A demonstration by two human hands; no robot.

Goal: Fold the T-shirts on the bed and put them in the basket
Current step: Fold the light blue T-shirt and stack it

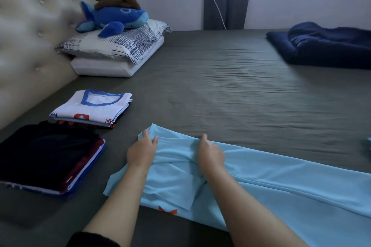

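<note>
both hands (141, 151) pinch light-blue t-shirt (261, 176), long axis left-right.

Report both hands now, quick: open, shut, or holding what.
Left hand: pinching the near-left edge of the light blue T-shirt.
Right hand: fingers curled, gripping a bunched fold of the same shirt.

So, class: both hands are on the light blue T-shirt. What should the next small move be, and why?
Probably carry the pinched end across. The left hand and right hand grip the light blue T-shirt at its bunched left end, while the rest lies long and unfolded toward the right.
</note>
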